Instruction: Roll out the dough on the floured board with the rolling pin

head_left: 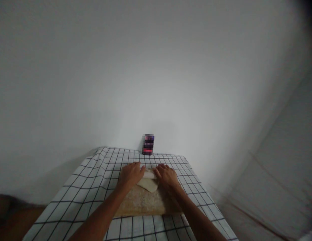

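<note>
A wooden board [145,204], dusted with what looks like flour, lies on the cloth in front of me. Flattened pale dough [148,184] rests on it, its rounded near edge pointing toward me. Across the dough lies a pale rolling pin [149,173], seen only between my hands. My left hand [131,173] grips its left part from above, thumb toward the middle. Over its right part, my right hand [168,174] is closed the same way. Both palms and fingers hide the pin's ends and the far part of the board.
A white tablecloth with dark grid lines [80,197] covers the table. At its far edge a small dark upright object [148,145], blurred by pixels, leans near the pale wall [156,73]. Something brown [17,217] stands low at the left.
</note>
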Motion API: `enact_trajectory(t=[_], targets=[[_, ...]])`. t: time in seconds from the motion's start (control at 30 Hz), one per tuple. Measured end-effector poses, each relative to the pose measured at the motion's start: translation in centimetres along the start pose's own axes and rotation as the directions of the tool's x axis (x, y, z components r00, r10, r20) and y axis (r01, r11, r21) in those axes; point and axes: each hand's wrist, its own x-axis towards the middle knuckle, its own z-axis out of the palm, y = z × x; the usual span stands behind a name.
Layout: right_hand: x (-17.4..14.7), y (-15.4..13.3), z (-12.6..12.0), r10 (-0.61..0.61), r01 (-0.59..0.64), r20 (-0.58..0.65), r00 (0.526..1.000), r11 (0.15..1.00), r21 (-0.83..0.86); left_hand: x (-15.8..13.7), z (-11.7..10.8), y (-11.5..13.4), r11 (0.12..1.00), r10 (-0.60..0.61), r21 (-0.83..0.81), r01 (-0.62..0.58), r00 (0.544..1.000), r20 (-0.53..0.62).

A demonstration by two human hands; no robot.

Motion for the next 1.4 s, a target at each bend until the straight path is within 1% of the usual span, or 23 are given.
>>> enact_trajectory(t=[0.07, 0.13, 0.17, 0.23, 0.3, 0.37, 0.43, 0.5, 0.6, 0.67, 0.73, 0.8, 0.83, 0.9, 0.93, 0.97, 1.03, 1.07, 1.13, 1.17, 1.2, 1.27, 1.4], targets=[[-2.0, 0.3, 0.1, -0.111, 0.112, -0.034, 0.993, 0.992, 0.050, -1.0, -1.3, 0.1, 0.996, 0.027, -0.086, -0.023, 0.998, 0.057], [-3.6, 1.2, 0.1, -0.175, 0.180, -0.047, 0.983, 0.977, 0.111, -1.6, -2.7, -0.2, 0.966, 0.083, -0.255, -0.046, 0.987, 0.136], [-4.2, 1.8, 0.0, -0.174, 0.179, -0.049, 0.983, 0.975, 0.134, -1.8, -3.4, -0.6, 0.942, 0.114, -0.330, -0.053, 0.979, 0.167], [-5.2, 3.4, -0.1, -0.086, 0.095, -0.062, 0.994, 0.982, 0.162, -2.0, -4.1, -1.3, 0.921, 0.155, -0.386, -0.059, 0.963, 0.221], [-5.9, 5.1, -0.2, 0.066, -0.048, -0.099, 0.993, 0.984, 0.172, -2.1, -3.9, -1.9, 0.938, 0.192, -0.332, -0.098, 0.945, 0.264], [-6.5, 6.3, -0.4, 0.174, -0.152, -0.114, 0.978, 0.972, 0.178, -2.1, -3.1, -2.0, 0.952, 0.259, -0.245, -0.183, 0.908, 0.330], [-6.8, 6.9, -0.5, 0.212, -0.192, -0.097, 0.972, 0.964, 0.184, -1.8, -2.0, -1.8, 0.940, 0.339, -0.164, -0.298, 0.857, 0.387], [-7.0, 7.0, -0.7, 0.227, -0.211, -0.065, 0.972, 0.959, 0.190, -1.5, -1.1, -1.3, 0.901, 0.422, -0.087, -0.424, 0.817, 0.393], [-7.0, 6.3, -1.1, 0.244, -0.237, -0.017, 0.970, 0.954, 0.184, -1.0, -0.3, -0.5, 0.816, 0.519, 0.067, -0.574, 0.779, 0.352], [-7.0, 5.7, -1.3, 0.249, -0.246, 0.008, 0.969, 0.953, 0.175, -0.9, -0.1, 0.1, 0.776, 0.513, 0.186, -0.603, 0.774, 0.372], [-7.1, 5.1, -1.4, 0.254, -0.254, 0.022, 0.967, 0.952, 0.170, -0.8, -0.2, 0.9, 0.781, 0.441, 0.268, -0.564, 0.802, 0.403], [-7.2, 4.6, -1.4, 0.262, -0.264, 0.034, 0.964, 0.951, 0.162, -0.8, -1.0, 2.0, 0.838, 0.355, 0.276, -0.472, 0.853, 0.382], [-7.3, 4.4, -1.4, 0.260, -0.263, 0.037, 0.965, 0.952, 0.159, -0.8, -1.8, 2.6, 0.882, 0.307, 0.248, -0.400, 0.888, 0.343], [-7.3, 4.0, -1.2, 0.248, -0.250, 0.029, 0.968, 0.955, 0.163, -1.1, -4.5, 4.2, 0.970, 0.192, 0.105, -0.219, 0.957, 0.216], [-7.3, 3.8, -1.0, 0.241, -0.240, 0.017, 0.970, 0.956, 0.170, -1.4, -6.3, 5.1, 0.995, 0.098, 0.000, -0.099, 0.984, 0.147], [-7.3, 3.7, -0.8, 0.229, -0.226, 0.002, 0.973, 0.957, 0.180, -1.9, -8.3, 6.1, 0.990, 0.031, -0.137, -0.017, 0.995, 0.099], [-7.1, 3.3, -0.4, 0.211, -0.201, -0.027, 0.977, 0.958, 0.205, -3.4, -12.7, 8.2, 0.882, 0.010, -0.470, 0.003, 1.000, 0.025], [-7.0, 3.2, -0.1, 0.206, -0.192, -0.042, 0.978, 0.956, 0.220, -4.2, -14.8, 9.1, 0.814, -0.015, -0.580, 0.013, 1.000, 0.003], [-6.9, 2.9, 0.1, 0.206, -0.183, -0.067, 0.976, 0.950, 0.254, -5.6, -18.2, 10.6, 0.699, -0.083, -0.714, 0.044, 0.996, -0.019], [-6.8, 2.8, 0.2, 0.208, -0.181, -0.077, 0.975, 0.946, 0.269, -6.1, -19.4, 11.1, 0.665, -0.109, -0.745, 0.050, 0.994, -0.031], [-6.8, 2.7, 0.2, 0.210, -0.179, -0.085, 0.974, 0.943, 0.281, -6.4, -20.2, 11.4, 0.638, -0.128, -0.768, 0.058, 0.991, -0.032], [-6.7, 2.5, 0.3, 0.211, -0.176, -0.092, 0.973, 0.940, 0.292, -6.6, -20.8, 11.7, 0.605, -0.154, -0.793, 0.078, 0.988, -0.021], [-6.9, 2.7, 1.0, 0.236, -0.210, -0.065, 0.969, 0.936, 0.282, -6.3, -20.5, 11.8, 0.563, -0.122, -0.820, 0.096, 0.992, 0.033]])
